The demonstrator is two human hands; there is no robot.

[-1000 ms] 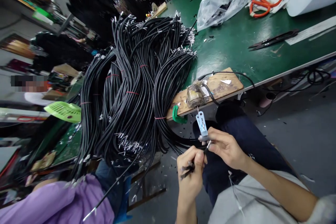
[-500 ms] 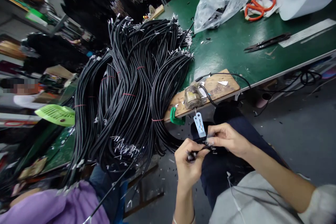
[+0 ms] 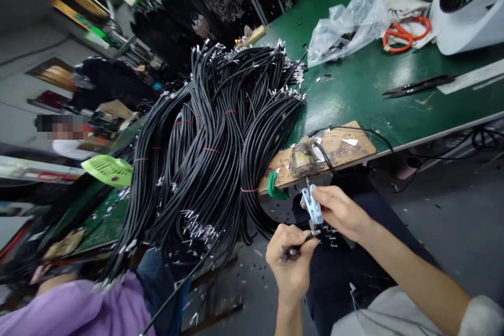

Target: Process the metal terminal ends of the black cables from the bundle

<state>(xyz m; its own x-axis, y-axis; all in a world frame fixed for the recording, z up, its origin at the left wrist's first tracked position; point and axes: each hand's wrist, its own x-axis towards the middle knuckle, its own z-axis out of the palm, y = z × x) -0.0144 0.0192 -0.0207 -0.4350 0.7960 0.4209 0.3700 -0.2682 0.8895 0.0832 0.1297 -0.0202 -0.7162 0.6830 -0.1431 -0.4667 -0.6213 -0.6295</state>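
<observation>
Our right hand [image 3: 342, 211] has shifted up from the black cable [image 3: 291, 253] to pinch the blue clip [image 3: 313, 209]; our left hand [image 3: 292, 268] grips the cable, its end by the clip's mouth. We seem to be working the clip; the next move calls for a steady cable.

A green desk [image 3: 354, 94] slants across the frame, heaped with black cable bundles [image 3: 220, 131].
Upper right, it carries a clear plastic bag [image 3: 348, 23], orange loops [image 3: 410, 38] and a white housing [image 3: 444, 31]; below them lie dark snips [image 3: 419, 85] and a pale strip [image 3: 472, 77]. A wooden board [image 3: 340, 148] sits along the near edge, right of centre.
</observation>
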